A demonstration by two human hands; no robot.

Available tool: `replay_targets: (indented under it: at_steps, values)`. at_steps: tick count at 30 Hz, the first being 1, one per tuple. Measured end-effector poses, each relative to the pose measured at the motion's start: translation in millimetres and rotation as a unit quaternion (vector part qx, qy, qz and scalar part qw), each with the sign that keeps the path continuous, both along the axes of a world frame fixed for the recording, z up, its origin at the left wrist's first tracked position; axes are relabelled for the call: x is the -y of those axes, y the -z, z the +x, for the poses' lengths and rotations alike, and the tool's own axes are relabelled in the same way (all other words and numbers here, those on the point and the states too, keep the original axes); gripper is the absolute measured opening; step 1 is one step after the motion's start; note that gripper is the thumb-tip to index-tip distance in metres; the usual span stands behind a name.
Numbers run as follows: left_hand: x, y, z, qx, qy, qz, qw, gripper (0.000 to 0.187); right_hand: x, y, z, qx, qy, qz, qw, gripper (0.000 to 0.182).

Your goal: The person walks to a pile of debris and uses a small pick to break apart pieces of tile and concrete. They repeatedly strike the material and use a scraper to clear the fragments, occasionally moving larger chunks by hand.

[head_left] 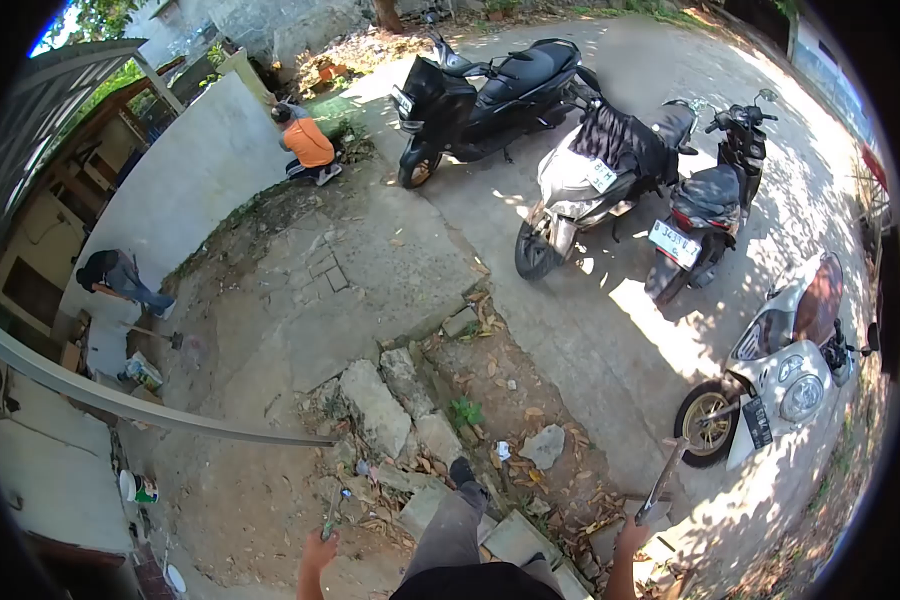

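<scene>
At the bottom of the head view, my left hand [318, 551] is closed around the lower end of a slim hand tool [331, 513]. The tool points up and away; its exact kind is too small to make out. On the other side, my right hand [630, 537] grips a hammer [660, 485] by its handle, the head uppermost and well away from my fist. Between my hands, my leg [450, 535] stands among concrete slabs [375, 405] and dry leaves. Neither tool visibly touches the slabs.
Several motorbikes stand to the right, the nearest a silver motorbike [785, 385]. A person in orange [308, 145] crouches by the white wall [185, 175]; a person in dark clothes [125, 280] bends at left. A metal pole [170, 417] crosses the left. Broken slabs make the footing uneven.
</scene>
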State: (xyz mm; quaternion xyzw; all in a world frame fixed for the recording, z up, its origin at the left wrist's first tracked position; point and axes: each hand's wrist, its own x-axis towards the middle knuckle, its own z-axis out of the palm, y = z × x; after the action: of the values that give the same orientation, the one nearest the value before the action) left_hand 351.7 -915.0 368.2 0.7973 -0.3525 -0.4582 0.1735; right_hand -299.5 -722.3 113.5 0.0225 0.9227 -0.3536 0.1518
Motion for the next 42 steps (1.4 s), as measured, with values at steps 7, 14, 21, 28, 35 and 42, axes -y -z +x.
replay_targets:
  at_steps: [7, 14, 21, 28, 35, 42]
  values:
    - [150, -38, -16, 0.169, 0.146, -0.116, 0.968, 0.015, 148, -9, -20, -0.049, 0.019, -0.03, 0.998, 0.031]
    - [207, -139, -43, 0.383, -0.009, -0.303, 0.872, 0.014, 212, -18, -166, -0.246, -0.131, 0.044, 0.959, 0.038]
    - [92, 23, -234, 0.051, -0.315, -0.513, 0.797, 0.024, 296, 173, -416, -0.131, -0.351, 0.143, 0.916, 0.037]
    - [33, 297, -520, -0.157, -0.323, -0.221, 0.907, 0.007, 354, 202, -513, -0.097, -0.526, 0.24, 0.81, 0.029]
    - [143, 239, -615, -0.309, -0.165, -0.153, 0.924, 0.033, 444, 126, -469, 0.024, -0.489, 0.132, 0.862, 0.029]
    - [232, 225, -614, -0.237, -0.161, -0.23, 0.93, 0.015, 497, 138, -477, -0.023, -0.461, 0.033, 0.887, 0.032]
